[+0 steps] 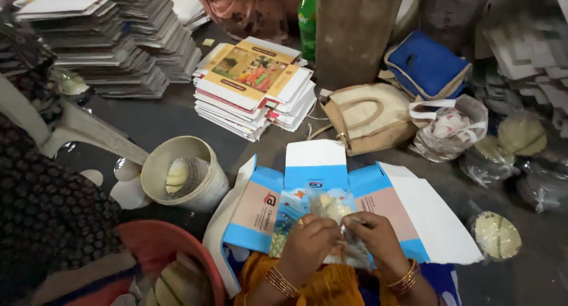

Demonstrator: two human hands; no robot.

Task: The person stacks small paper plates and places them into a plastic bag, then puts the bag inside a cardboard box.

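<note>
Right now your left hand [309, 242] and right hand [378, 241] pinch a clear plastic packet [331, 208] together, over the flattened blue carton [331, 190]; a cream bucket [186, 173] sits left of the carton.

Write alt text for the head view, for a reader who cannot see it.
Both hands, left hand and right hand, pinch a small clear packet over a flattened blue and white carton on the floor. A cream bucket sits to the left, stacked printed cartons behind.
</note>
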